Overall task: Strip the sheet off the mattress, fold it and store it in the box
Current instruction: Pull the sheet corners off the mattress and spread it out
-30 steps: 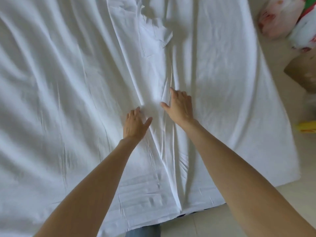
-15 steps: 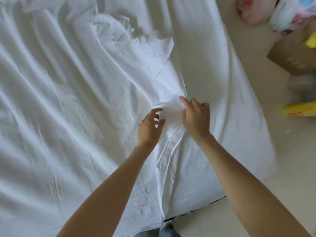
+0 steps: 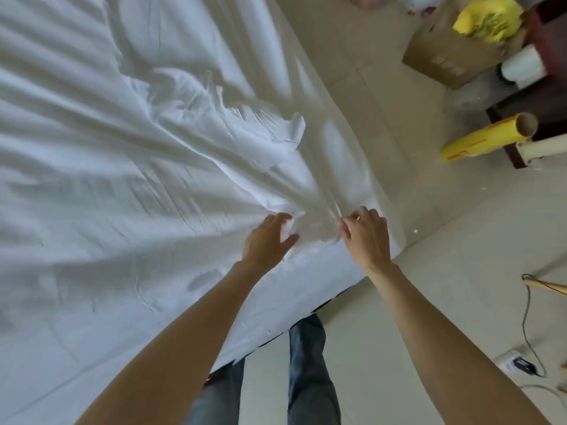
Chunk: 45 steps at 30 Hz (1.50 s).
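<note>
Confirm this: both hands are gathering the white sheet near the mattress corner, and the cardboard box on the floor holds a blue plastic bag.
One detail is wrong. In the head view the plastic bag in the cardboard box is yellow, not blue. The rest stands: the left hand and right hand gather the white sheet near the mattress corner.

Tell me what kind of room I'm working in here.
Probably a bedroom also used for storage: a white sheet covers a low mattress on a tiled floor, with a cardboard box holding a yellow bag and a yellow roll off to the right.
</note>
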### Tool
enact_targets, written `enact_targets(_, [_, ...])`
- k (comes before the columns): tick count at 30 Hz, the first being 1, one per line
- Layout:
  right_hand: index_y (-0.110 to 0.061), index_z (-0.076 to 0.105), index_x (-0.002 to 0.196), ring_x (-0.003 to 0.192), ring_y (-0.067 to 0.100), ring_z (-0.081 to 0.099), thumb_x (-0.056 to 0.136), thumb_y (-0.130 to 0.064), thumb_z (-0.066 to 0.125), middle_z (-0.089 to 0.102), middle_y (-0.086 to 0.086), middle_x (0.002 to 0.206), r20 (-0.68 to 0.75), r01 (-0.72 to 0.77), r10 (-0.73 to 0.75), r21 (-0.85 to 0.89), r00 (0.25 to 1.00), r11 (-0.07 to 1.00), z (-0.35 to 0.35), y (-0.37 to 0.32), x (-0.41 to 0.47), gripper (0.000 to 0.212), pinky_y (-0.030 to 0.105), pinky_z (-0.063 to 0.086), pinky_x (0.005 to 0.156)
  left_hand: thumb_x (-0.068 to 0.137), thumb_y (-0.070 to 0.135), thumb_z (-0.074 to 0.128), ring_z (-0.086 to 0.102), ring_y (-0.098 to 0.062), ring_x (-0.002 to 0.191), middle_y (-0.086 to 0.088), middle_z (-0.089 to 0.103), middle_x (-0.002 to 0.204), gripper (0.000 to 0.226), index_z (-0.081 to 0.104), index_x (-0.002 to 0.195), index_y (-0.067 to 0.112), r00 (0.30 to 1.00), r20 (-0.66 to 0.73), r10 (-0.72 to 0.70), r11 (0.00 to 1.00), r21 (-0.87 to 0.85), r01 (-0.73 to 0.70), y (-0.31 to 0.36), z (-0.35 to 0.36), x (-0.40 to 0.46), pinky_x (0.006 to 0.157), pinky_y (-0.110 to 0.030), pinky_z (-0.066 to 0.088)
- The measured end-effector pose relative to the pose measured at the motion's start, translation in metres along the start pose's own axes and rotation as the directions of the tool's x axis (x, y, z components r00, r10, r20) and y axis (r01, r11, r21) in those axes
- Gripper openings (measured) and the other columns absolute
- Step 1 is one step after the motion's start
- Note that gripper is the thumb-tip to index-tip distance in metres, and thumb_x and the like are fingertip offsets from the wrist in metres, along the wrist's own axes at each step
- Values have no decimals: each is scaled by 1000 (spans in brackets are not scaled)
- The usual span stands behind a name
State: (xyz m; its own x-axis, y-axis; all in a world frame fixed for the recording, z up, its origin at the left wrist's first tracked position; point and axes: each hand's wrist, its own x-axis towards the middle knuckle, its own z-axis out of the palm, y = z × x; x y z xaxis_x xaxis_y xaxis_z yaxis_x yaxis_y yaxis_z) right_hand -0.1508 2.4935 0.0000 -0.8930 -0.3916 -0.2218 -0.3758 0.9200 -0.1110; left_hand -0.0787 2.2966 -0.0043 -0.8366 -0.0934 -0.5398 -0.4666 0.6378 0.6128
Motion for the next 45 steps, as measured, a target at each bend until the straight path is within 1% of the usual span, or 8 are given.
enact_targets(3, [-9, 66, 97, 87, 35, 56, 84, -14, 65, 60, 14, 100, -3, 76, -77, 153, 997, 985, -8, 12, 28, 14, 39, 44, 72, 76, 50, 67, 56, -22, 107, -1, 48, 130, 70, 34, 134, 28, 997, -78, -15, 992, 123, 24, 0, 19, -9, 83, -38, 48])
enact_targets(7, [-10, 40, 135, 100, 36, 55, 91, -23, 56, 55, 18, 119, 148, 66, -116, 306, 982, 950, -8, -2, 78, 49, 42, 45, 79, 61, 45, 78, 48, -28, 107, -10, 46, 123, 71, 44, 119, 20, 847, -401, 349, 868, 480, -130, -1, 44, -29, 86, -39, 40])
enact_targets(11, [-7, 41, 126, 83, 32, 62, 92, -13, 52, 65, 13, 96, 97, 97, -133, 308, 986, 946, -1, -14, 97, 36, 35, 42, 63, 57, 45, 83, 45, -22, 94, -3, 56, 105, 57, 61, 104, 20, 853, -263, 450, 702, 695, -155, 1, 71, -35, 81, -34, 32])
enact_targets(16, [-4, 45, 116, 86, 32, 60, 92, -15, 51, 63, 14, 96, 13, 93, -104, 354, 994, 931, 6, 6, 100, 27, 29, 32, 62, 66, 49, 76, 57, -26, 98, -4, 59, 112, 60, 57, 113, 17, 949, -314, 23, 827, 540, 158, 11, 86, -16, 81, -39, 46])
enact_targets(25, [-6, 37, 126, 92, 36, 59, 88, -20, 60, 57, 17, 107, 171, 69, -101, 185, 980, 980, 21, -7, 112, 47, 41, 44, 77, 78, 18, 72, 63, -21, 69, 1, 67, 82, 8, 66, 84, 16, 809, -510, 293, 899, 435, -51, 14, 81, -21, 57, -28, 47])
enact_targets(29, [-5, 37, 124, 87, 37, 60, 88, -4, 53, 61, 18, 101, 220, 113, -181, 290, 959, 950, 15, -13, 105, 40, 37, 41, 66, 89, 34, 47, 60, -17, 53, 3, 63, 76, 19, 57, 90, 18, 870, -447, 210, 950, 302, -74, 26, 79, -33, 41, -25, 46])
enact_targets(35, [-9, 53, 99, 68, 34, 51, 81, 1, 48, 51, 17, 84, -185, 149, -118, 165, 976, 975, -14, 74, 59, 21, 34, 33, 53, 85, 20, 64, 61, -21, 52, 2, 65, 80, 8, 58, 90, 17, 923, -262, 281, 934, 295, -201, 52, 93, -36, 45, -32, 52])
enact_targets(45, [-8, 53, 108, 84, 37, 57, 91, -8, 48, 55, 17, 100, 9, -244, 246, 168, 969, 955, 32, 165, -50, 18, 37, 40, 64, 90, 21, 50, 52, -14, 104, 6, 52, 117, 14, 56, 103, 20, 970, 109, 217, 874, 421, -243, 73, 150, -41, 65, -26, 45])
